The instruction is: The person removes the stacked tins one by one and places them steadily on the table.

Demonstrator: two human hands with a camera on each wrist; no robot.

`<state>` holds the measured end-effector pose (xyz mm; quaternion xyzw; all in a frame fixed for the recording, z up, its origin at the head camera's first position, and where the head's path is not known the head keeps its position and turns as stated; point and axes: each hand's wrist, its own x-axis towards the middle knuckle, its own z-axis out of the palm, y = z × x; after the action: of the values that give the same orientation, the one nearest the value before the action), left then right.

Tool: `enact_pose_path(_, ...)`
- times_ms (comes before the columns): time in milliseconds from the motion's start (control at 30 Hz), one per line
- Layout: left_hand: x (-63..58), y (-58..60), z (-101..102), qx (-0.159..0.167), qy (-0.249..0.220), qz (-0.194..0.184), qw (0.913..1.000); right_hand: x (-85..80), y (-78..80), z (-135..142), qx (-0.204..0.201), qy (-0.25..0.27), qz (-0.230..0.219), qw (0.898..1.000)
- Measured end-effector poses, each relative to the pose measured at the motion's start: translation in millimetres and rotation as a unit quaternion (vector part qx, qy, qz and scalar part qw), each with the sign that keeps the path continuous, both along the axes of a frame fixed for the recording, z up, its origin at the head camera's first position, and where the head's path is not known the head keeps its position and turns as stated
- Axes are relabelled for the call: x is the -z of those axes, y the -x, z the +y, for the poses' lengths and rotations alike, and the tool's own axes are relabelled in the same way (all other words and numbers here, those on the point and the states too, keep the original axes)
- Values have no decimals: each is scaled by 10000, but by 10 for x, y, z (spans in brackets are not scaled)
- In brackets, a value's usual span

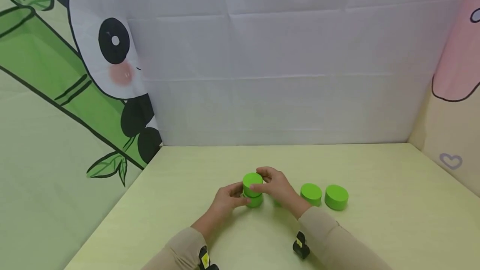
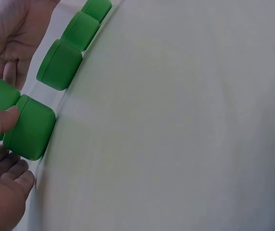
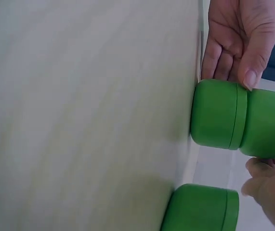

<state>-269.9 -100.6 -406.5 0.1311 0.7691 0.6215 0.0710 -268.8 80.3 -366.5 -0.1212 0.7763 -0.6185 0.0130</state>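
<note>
Two round green lidded jars stand stacked upright on the table. The lower jar rests on the tabletop and the upper jar sits on it, slightly off line in the right wrist view. My left hand grips the lower jar from the left, its thumb near the seam between the two. My right hand holds the upper jar from the right, thumb in front and fingers behind. In the left wrist view, the left thumb lies over the lower jar. The right hand shows only partly in its own wrist view.
To the right stand two more green jars, a middle one and an outer one. Another jar stands nearer the stack, mostly hidden by the right hand in the head view. A white cloth wall closes the table's back.
</note>
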Motion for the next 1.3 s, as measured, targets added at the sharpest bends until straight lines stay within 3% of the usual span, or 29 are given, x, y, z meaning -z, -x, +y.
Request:
enact_pose_path(400, -36, -22, 36, 57, -106, -3, 9999, -6, -4, -38, 113, -271, 53, 9996)
enact_pose_path(1300, -27, -23, 32, 73, -13, 72, 9999, 2, -14, -5, 229, -336, 10, 9992)
